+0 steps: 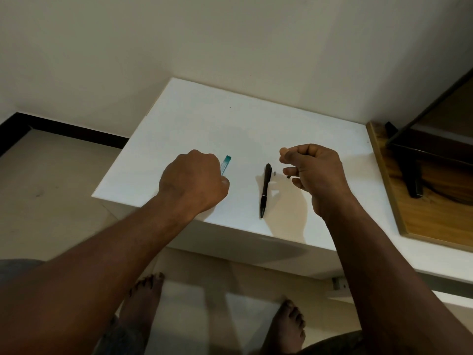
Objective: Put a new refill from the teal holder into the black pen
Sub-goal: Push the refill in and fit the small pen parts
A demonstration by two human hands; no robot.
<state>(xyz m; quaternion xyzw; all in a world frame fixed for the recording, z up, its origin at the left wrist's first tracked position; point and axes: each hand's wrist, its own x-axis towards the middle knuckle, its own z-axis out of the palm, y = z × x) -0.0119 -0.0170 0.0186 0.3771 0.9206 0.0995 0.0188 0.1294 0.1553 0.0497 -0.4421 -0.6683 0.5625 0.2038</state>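
Observation:
A black pen (265, 190) lies on the white table (230, 119), its tip toward the table's front edge. A tiny grey piece (274, 173) rests just right of its upper end. To the left, my left hand (192, 183) is closed over the teal refill holder (226, 163); only the holder's far end sticks out past my knuckles. My right hand (312, 172) hovers right of the pen with fingers curled, and a small dark bit (288, 177) shows at its fingertips; whether it is pinched I cannot tell.
A wooden board (419, 201) with a black stand (412, 175) on it sits against the table's right side. The wall runs close behind the table. My bare feet show on the floor below the front edge.

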